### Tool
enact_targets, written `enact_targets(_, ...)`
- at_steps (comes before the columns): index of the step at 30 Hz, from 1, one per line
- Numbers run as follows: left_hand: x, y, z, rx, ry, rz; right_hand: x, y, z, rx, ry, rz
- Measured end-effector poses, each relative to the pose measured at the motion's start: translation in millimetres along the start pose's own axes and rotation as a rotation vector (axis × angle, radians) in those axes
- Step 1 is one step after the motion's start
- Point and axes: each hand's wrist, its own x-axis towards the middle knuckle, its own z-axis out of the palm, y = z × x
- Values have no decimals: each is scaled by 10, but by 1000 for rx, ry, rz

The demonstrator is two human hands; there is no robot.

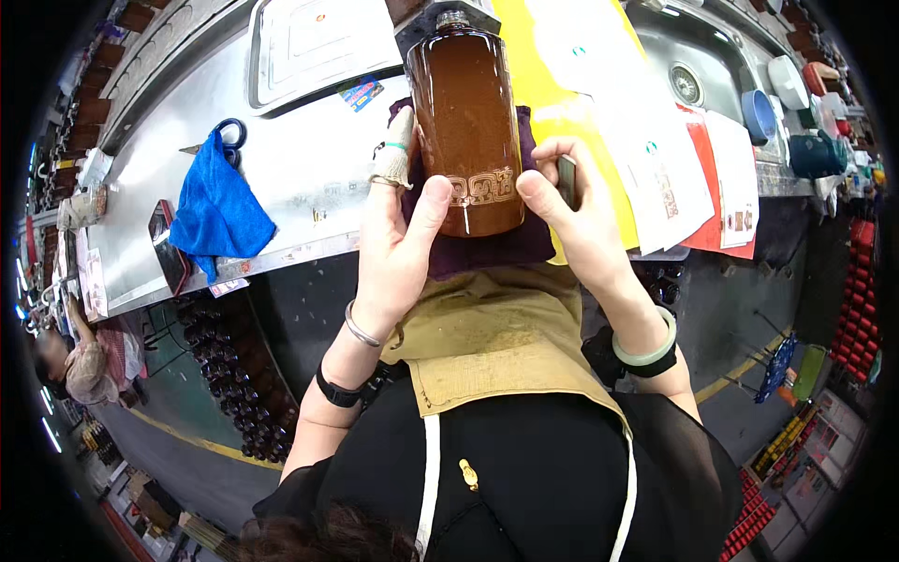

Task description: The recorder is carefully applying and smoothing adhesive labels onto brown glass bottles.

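A glossy brown bottle (pixel 466 112) with a threaded neck and a band of lighter square motifs lies with its neck away from me, over a dark purple cloth (pixel 536 245). My left hand (pixel 398 225) grips its left side, thumb on the front near the patterned band. Pale cloth covers (pixel 393 155) sheathe some of that hand's fingers. At the bottle's lower right is my right hand (pixel 585 211), its thumb tip close to the glass-like edge; whether it touches is unclear. A small grey-green piece (pixel 567 181) is held between its curled fingers.
Left on the metal bench are a blue cloth (pixel 220 211), scissors (pixel 230 137) and a white tray (pixel 323 47). Yellow sheeting (pixel 552 75) and white printed bags (pixel 660 178) lie to the right, before a sink (pixel 688 84). Another person (pixel 89 361) is far left.
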Motion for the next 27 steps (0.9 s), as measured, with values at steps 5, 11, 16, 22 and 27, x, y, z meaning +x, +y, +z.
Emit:
enact_targets(5,58,30,185,-189,82,-42,114,50,92,0,-12,62)
enact_targets(11,98,5,168,-134,59,14,131,9,47,-92,-44,58)
enact_targets(16,108,19,165,-178,53,6,132,3,-21,51,-73,108)
enact_targets(22,106,69,187,-147,70,-25,43,44,-148,-49,11,51)
enact_targets(27,108,28,169,-88,56,-16,66,39,18,-40,-17,78)
